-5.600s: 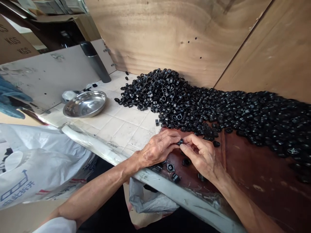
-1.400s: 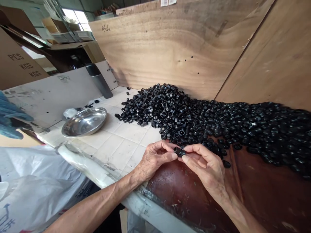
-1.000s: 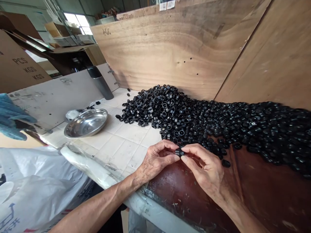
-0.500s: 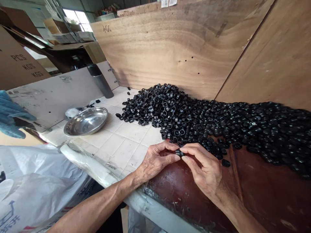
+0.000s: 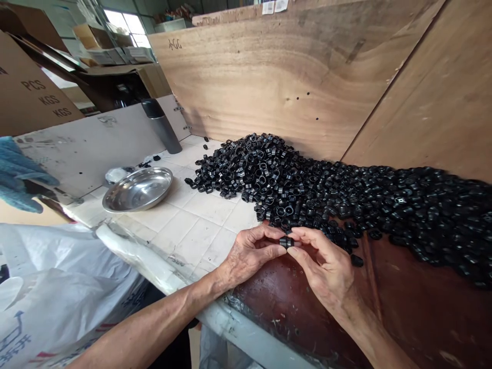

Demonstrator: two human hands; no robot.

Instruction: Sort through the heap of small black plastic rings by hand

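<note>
**A:** What's around the hands?

**B:** I see a big heap (image 5: 346, 189) of small black rings spread along the plywood wall (image 5: 277, 82), right behind my fingers. Its near edge lies just beyond the hands; one loose ring (image 5: 356, 261) sits apart on the brown board (image 5: 307, 307), close to my right hand (image 5: 326, 269).

**A:** Anything blocking?

**B:** Nothing between me and the heap. The wall closes off the far side and the right.

**A:** And the hands?

**B:** Left hand (image 5: 249, 253) and right hand meet fingertip to fingertip, both pinching one black part (image 5: 286, 242). It is held just above the board, at the seam with the white tiles (image 5: 184, 225). Whether it is one piece or two pressed together, I cannot tell.

**A:** Containers?

**B:** A steel bowl (image 5: 138, 188) stands on the tiles to the left, well apart from the hands. I see nothing in it. A small round lid (image 5: 114, 175) lies just behind it, and a dark flask (image 5: 161, 125) stands upright further back, near the corner. A few stray rings lie between flask and bowl.

**A:** Below the bench?

**B:** A white sack (image 5: 57, 292) hangs at the left edge; I can't see inside it. A blue cloth (image 5: 19, 174) shows at the far left.
</note>
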